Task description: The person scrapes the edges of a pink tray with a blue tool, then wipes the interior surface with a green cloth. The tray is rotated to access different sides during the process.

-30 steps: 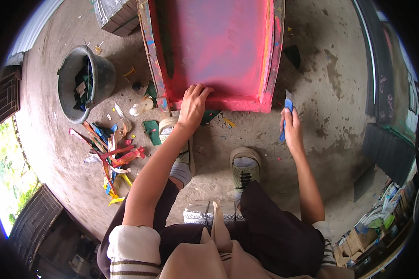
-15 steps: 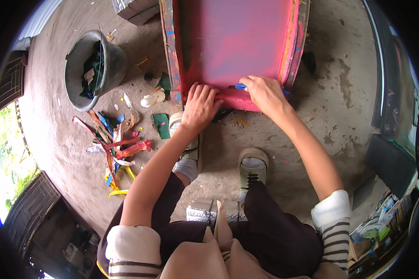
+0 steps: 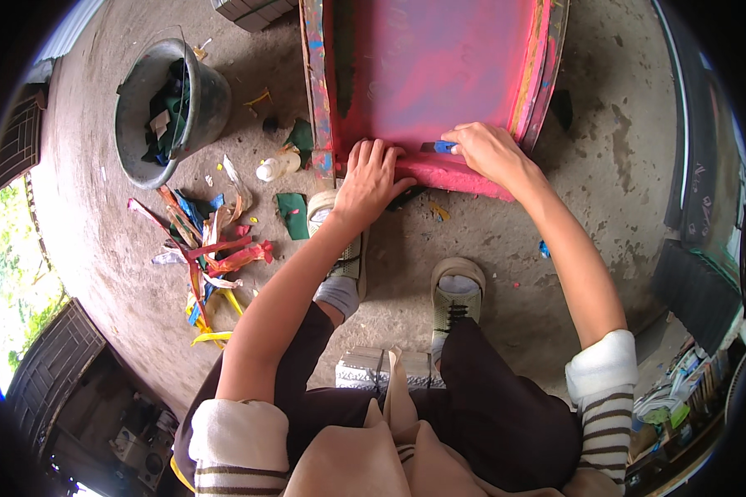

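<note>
A large pink framed screen with paint-stained wooden edges lies on the concrete floor in front of me. My left hand presses flat on its near pink edge, fingers spread. My right hand grips a small blue flat tool and holds it against the screen's surface just inside the near edge, close beside the left hand. My two feet in pale shoes rest on the floor below the frame.
A grey bucket full of scraps stands at the left. Coloured tape strips litter the floor beside it, with a small white bottle and green pieces. A grey block sits between my legs. Dark panels lean at the right.
My right hand came in from the right side of the frame with the blue tool and now holds it on the screen near the left hand. The left hand stayed on the edge.
</note>
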